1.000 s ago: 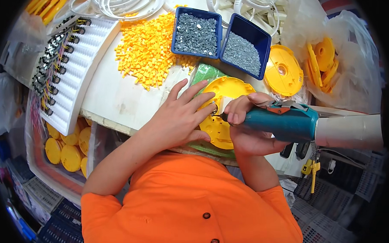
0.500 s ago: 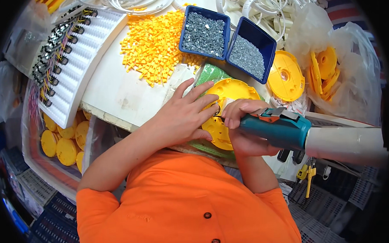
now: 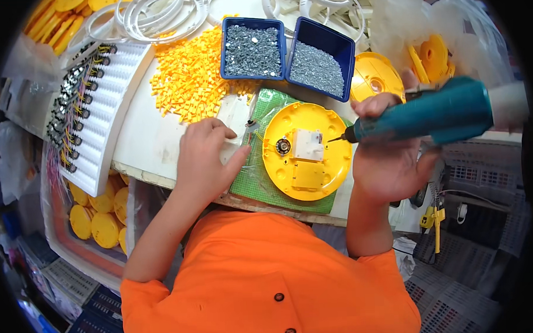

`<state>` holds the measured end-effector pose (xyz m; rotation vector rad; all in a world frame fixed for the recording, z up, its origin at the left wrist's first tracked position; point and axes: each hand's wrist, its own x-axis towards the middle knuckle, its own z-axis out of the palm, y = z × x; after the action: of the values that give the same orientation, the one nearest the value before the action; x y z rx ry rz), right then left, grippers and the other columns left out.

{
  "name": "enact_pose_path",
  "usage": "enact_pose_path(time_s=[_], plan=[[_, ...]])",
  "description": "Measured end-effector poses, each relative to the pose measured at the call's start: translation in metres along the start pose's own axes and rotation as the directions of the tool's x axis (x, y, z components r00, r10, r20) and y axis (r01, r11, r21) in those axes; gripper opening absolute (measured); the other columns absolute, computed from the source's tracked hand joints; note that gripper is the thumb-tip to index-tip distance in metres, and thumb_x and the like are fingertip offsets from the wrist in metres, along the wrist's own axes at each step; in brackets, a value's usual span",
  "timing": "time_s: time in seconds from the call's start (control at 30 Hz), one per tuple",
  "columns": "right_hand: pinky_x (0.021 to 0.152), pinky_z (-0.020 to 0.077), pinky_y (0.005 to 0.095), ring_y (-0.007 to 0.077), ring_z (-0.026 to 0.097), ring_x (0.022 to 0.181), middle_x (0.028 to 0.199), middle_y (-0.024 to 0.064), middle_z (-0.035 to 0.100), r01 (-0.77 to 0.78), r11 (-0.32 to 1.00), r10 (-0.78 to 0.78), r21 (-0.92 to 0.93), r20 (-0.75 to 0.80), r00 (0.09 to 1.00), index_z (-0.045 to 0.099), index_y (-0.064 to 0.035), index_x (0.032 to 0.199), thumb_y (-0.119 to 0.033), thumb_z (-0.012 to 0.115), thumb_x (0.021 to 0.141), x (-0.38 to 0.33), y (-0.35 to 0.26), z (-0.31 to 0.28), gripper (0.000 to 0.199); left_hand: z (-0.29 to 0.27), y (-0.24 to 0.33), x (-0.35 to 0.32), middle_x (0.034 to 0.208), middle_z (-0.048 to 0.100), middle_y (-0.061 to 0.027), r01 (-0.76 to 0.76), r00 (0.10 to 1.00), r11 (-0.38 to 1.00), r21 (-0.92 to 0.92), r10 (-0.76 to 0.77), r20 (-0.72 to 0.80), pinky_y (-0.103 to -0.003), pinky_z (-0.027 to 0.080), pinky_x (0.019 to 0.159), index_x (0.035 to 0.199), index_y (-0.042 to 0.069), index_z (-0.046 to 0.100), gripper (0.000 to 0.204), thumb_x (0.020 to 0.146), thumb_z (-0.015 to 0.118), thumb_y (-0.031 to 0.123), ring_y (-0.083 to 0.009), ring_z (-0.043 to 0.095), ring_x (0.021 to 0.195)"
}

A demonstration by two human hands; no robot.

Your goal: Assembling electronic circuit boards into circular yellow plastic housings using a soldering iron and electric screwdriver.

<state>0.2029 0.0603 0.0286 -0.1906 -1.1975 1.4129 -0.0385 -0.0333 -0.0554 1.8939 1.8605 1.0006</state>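
A round yellow plastic housing (image 3: 278, 175) lies open side up on a green mat (image 3: 252, 186). Inside it sit a white block (image 3: 307, 145) and a small round black part (image 3: 283, 146). My right hand (image 3: 389, 162) holds a teal electric screwdriver (image 3: 441, 113), slightly blurred; its thin bit points left over the housing's right side, near the white block. My left hand (image 3: 202, 160) rests on the white tabletop left of the mat, thumb apart from the fingers and nothing visible in it. A small wired part (image 3: 251, 126) lies at the housing's upper left edge.
Ahead are a heap of small yellow pieces (image 3: 184, 81) and two blue bins, one of dark metal parts (image 3: 252, 52), one of small screws (image 3: 316, 68). At left stands a white ribbed tray (image 3: 109, 113) with wired parts. Another yellow disc (image 3: 375, 74) lies right of the bins.
My left hand has left the housing and moved left. My right hand has lifted the screwdriver up and to the right, so the housing's inside now shows.
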Motion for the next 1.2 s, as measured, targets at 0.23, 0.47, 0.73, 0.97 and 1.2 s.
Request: enact_pose_path(time_s=[0.23, 0.47, 0.73, 0.97, 1.2], plan=[[0.111, 0.0375, 0.0451, 0.0288, 0.051, 0.130, 0.140, 0.0187, 0.052, 0.160, 0.865, -0.306, -0.475, -0.247, 0.919, 0.035, 0.0044, 0.149, -0.042, 0.045, 0.100, -0.020, -0.010, -0.014, 0.068, 0.003, 0.014, 0.007, 0.107, 0.063, -0.0057, -0.196, 0.979, 0.975, 0.101, 0.201, -0.038, -0.042, 0.043, 0.092, 0.090, 0.010, 0.067, 0.015, 0.077, 0.075, 0.009, -0.0285, 0.058, 0.107], [0.099, 0.0441, 0.0375, 0.0224, 0.058, 0.113, 0.122, 0.0149, 0.061, -0.067, 0.777, -0.185, -0.626, -0.329, 0.926, 0.051, 0.0053, 0.134, -0.016, 0.051, 0.097, -0.078, -0.023, -0.034, 0.043, -0.020, -0.002, -0.022, 0.123, 0.063, -0.0006, -0.493, 0.869, 0.792, 0.359, 0.462, 0.176, -0.043, 0.040, 0.094, 0.104, 0.014, 0.068, 0.029, 0.076, 0.067, 0.007, -0.0234, 0.056, 0.117], [0.091, 0.0482, 0.0308, 0.0154, 0.062, 0.096, 0.103, 0.0095, 0.066, -0.230, 0.732, -0.093, -0.641, -0.429, 0.898, 0.061, 0.0050, 0.119, -0.004, 0.057, 0.095, -0.123, -0.038, -0.033, 0.026, -0.046, 0.011, 0.017, 0.117, 0.064, -0.0058, -0.472, 0.881, 0.847, 0.243, 0.447, 0.155, -0.041, 0.043, 0.094, 0.108, 0.011, 0.069, 0.026, 0.082, 0.075, 0.012, -0.0282, 0.059, 0.107], [0.083, 0.0493, 0.0280, 0.0133, 0.061, 0.088, 0.096, 0.0081, 0.065, -0.326, 0.460, -0.112, -0.826, -0.419, 0.901, 0.064, 0.0044, 0.111, 0.000, 0.056, 0.095, -0.163, -0.086, -0.046, 0.019, -0.023, 0.023, 0.064, 0.111, 0.067, -0.0027, -0.695, 0.636, 0.702, 0.153, 0.502, 0.586, -0.041, 0.043, 0.096, 0.096, 0.012, 0.072, 0.016, 0.080, 0.075, 0.016, -0.0251, 0.058, 0.111], [0.066, 0.0504, 0.0241, 0.0118, 0.062, 0.076, 0.095, 0.0055, 0.065, -0.599, 0.710, -0.172, -0.369, -0.917, 0.361, 0.061, -0.0018, 0.122, -0.022, 0.062, 0.100, -0.243, -0.150, -0.133, 0.030, -0.044, 0.035, 0.042, 0.112, 0.066, -0.0130, -0.480, 0.823, 0.876, 0.048, 0.431, 0.369, -0.043, 0.046, 0.097, 0.093, 0.003, 0.065, 0.013, 0.082, 0.070, -0.002, -0.0326, 0.059, 0.111]])
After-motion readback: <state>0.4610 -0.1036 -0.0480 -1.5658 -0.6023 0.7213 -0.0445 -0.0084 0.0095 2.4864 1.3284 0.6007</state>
